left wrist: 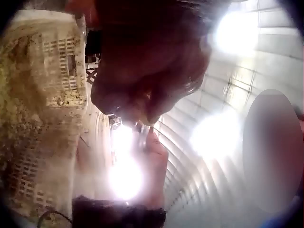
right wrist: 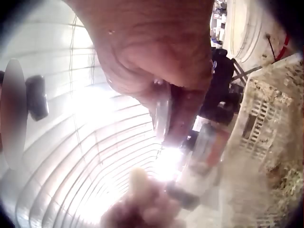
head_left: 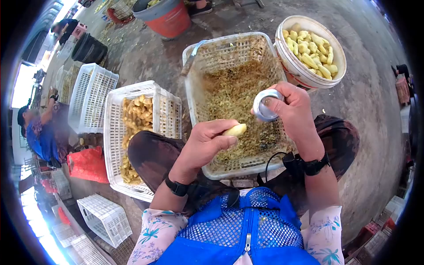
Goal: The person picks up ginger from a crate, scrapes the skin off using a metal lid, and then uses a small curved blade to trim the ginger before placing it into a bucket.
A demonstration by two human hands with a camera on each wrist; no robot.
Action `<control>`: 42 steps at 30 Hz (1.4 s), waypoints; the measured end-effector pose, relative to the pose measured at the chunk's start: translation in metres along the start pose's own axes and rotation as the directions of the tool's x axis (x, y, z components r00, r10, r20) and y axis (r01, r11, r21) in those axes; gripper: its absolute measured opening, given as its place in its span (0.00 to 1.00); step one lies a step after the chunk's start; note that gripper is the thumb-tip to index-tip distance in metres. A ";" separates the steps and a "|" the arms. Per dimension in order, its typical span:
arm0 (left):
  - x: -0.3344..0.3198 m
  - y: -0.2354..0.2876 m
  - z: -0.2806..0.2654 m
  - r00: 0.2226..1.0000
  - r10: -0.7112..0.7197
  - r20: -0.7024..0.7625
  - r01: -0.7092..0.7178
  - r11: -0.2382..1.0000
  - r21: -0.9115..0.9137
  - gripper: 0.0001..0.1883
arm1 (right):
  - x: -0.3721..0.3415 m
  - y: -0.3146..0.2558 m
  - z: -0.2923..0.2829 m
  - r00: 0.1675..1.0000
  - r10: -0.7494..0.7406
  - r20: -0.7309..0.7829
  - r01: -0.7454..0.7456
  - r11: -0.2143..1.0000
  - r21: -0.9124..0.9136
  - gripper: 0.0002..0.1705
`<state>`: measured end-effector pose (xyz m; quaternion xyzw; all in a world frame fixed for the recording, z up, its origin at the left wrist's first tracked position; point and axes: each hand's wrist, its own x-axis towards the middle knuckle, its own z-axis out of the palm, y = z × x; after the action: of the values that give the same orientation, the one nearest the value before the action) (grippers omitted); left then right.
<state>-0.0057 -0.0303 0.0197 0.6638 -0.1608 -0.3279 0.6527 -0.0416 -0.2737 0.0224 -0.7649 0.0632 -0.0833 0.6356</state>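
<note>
My left hand pinches a pale peeled piece of ginger between thumb and fingers, over a white plastic crate of wet ginger peelings. To its right, my right hand grips a shiny metal ring, with the thumb hooked into it. Ring and ginger are a short way apart. The right wrist view shows the ring's edge under my fingers and the ginger tip blurred below. In the left wrist view my hand is dark and hides the ginger.
A wooden-handled knife lies across the crate's far left corner. Beyond it on the right stands a white bucket of peeled ginger. On the left is a crate of unpeeled ginger, beside a red sack. Another person sits farther left.
</note>
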 end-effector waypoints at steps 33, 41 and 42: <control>0.003 -0.003 -0.007 0.995 0.078 0.054 -0.084 0.990 0.115 0.14 | -0.008 -0.003 0.008 0.998 -0.002 0.061 0.005 0.999 -0.046 0.04; 0.006 -0.009 -0.002 0.951 0.310 -0.015 -0.278 0.873 0.401 0.15 | -0.012 -0.010 0.014 0.975 0.028 0.222 -0.050 0.994 0.097 0.06; 0.005 -0.009 -0.003 0.953 0.302 -0.002 -0.275 0.871 0.407 0.16 | -0.011 -0.008 0.015 0.974 0.044 0.224 -0.054 0.998 0.037 0.07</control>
<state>-0.0014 -0.0305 0.0099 0.7625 -0.3005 -0.1646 0.5488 -0.0492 -0.2560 0.0272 -0.7538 0.0085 0.0173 0.6568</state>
